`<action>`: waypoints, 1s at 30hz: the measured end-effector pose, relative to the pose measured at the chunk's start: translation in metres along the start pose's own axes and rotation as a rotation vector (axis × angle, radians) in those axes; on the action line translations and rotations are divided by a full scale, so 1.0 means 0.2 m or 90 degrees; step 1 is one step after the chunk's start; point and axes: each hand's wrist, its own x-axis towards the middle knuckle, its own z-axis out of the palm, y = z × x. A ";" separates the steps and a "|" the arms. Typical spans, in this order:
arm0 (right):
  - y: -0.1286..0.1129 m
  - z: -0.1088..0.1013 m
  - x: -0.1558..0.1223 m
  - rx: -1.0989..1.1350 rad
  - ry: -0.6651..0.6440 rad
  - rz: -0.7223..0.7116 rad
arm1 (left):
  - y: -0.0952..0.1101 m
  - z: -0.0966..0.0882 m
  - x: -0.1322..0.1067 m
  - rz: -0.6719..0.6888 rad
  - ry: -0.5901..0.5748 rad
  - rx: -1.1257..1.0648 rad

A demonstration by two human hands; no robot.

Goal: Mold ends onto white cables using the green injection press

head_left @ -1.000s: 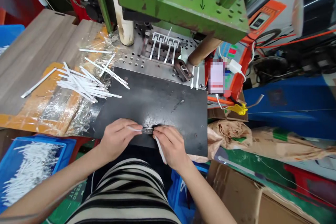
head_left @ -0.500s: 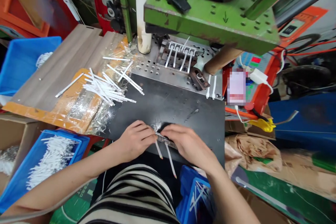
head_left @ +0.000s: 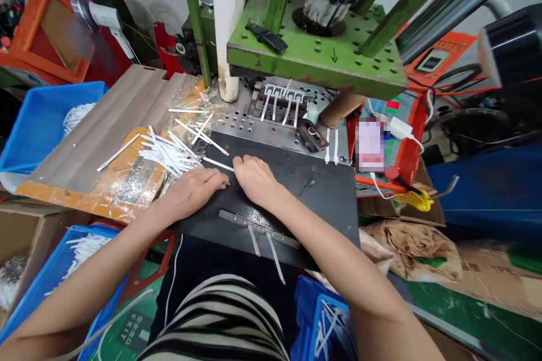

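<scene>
My left hand (head_left: 192,190) and my right hand (head_left: 254,178) rest side by side on the black plate (head_left: 322,192), fingers curled down near a white strip (head_left: 218,164). The right hand's fingertips touch that strip; whether they grip it I cannot make out. A heap of white strips (head_left: 167,152) lies just left of the hands. Near the plate's front edge lies a narrow metal bar (head_left: 258,228) with two white strips (head_left: 271,251) hanging from it toward me. Neither hand touches the bar.
A green press (head_left: 313,51) stands behind, with a fixture holding white strips (head_left: 279,102) under it. Blue bins with white strips sit at lower left (head_left: 63,259) and lower middle (head_left: 326,321). A wooden board (head_left: 101,124) and a red control box (head_left: 406,141) flank the press.
Both hands let go of the metal bar at the plate's front edge and moved forward and left toward the heap of strips. The bar now lies alone with two strips hanging.
</scene>
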 end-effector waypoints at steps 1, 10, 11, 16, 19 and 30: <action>0.03 0.01 -0.07 -0.008 -0.017 0.007 | 0.04 -0.02 0.00 -0.002 0.028 -0.056; 0.26 0.25 -0.65 0.036 0.173 0.199 | 0.15 -0.06 -0.08 -0.317 0.211 -0.581; 0.25 0.27 -0.69 0.094 0.226 0.210 | 0.16 -0.03 -0.09 -0.315 0.229 -0.559; 0.11 0.35 -0.85 0.351 0.401 0.157 | 0.26 0.13 -0.13 -0.124 0.210 -0.354; 0.02 0.39 -0.88 0.351 0.425 0.069 | 0.29 0.19 -0.14 -0.040 0.159 -0.345; 0.02 0.42 -0.87 0.313 0.460 0.000 | 0.34 0.16 -0.09 0.059 0.138 -0.154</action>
